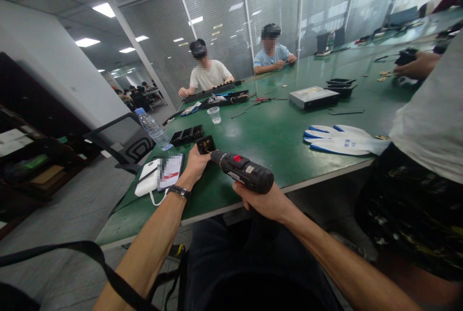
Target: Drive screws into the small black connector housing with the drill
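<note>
"Hands, head view. Quick."

"Left hand (197, 165) is closed on a small black box (206, 144). Right hand (263, 200) is wrapped round the handle of a black power drill (248, 172), nose pointed at the box."

"Where's the box exactly?"

"Over the green table (231, 205), toward its near edge, just beside a row of black trays (187, 135). Resting or lifted, can't tell."

"Bit touching?"

"Can't tell, tip's hidden at the box. Trigger finger isn't clear either."

"How to do it well?"

"My judgement: keep the drill in line with the spot it works on, press steadily, use short trigger pulls. Left fingers sit close to the drill's nose, so a grip further back on the outer walls would be safer. Bracing the box on the tabletop should stop it twisting."

"Fine. Labels, writing?"

"Drill: pale sticker on the body, red switch on top, lettering too small. White glove (342, 140) off to the right: blue print on it, illegible. Phone-like slab (177, 166) on the left: partly pixelated, red patch, no words I can read. White device (149, 176) beside it: small dark mark, unclear. Water bottle (154, 127): blue cap, no readable brand."

"So brands?"

"None legible. Log it that way."
</note>
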Motion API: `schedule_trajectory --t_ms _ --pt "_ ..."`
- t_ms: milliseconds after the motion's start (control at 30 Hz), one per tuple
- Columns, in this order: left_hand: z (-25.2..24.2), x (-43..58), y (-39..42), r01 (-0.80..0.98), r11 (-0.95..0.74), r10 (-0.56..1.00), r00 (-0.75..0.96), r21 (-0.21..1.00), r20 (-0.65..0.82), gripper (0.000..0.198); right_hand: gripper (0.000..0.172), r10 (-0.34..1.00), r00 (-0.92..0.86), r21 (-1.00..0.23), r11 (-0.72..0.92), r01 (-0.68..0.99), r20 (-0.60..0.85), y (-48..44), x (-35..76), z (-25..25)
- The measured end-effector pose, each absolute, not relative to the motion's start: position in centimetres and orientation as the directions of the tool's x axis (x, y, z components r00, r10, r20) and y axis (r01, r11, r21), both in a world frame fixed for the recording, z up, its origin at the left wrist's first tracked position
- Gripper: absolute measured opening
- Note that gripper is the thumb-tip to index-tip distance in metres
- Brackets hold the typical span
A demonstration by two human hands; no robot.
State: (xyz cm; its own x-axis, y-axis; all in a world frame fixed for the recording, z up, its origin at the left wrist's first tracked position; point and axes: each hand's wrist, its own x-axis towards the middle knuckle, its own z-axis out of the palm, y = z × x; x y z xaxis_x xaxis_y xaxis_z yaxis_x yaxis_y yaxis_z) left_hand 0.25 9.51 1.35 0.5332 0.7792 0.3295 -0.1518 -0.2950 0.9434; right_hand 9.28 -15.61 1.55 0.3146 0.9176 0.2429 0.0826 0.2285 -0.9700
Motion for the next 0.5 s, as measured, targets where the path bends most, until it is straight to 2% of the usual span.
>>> schedule_trajectory --t_ms 200,500 --pt "1.17 0.33 9.76 -0.15 -0.299 0.779 0.532 0.942 0.332 0.053 0.039 0.905 0.327 -0.961 0.239 0.136 0.271 -15.68 9.33 1.69" --pt "1.67 0.3 9.15 -0.15 -0.29 0.78 0.535 0.945 0.325 0.052 0.034 0.912 0.322 -0.966 0.229 0.116 0.255 -15.77 9.32 2.0"
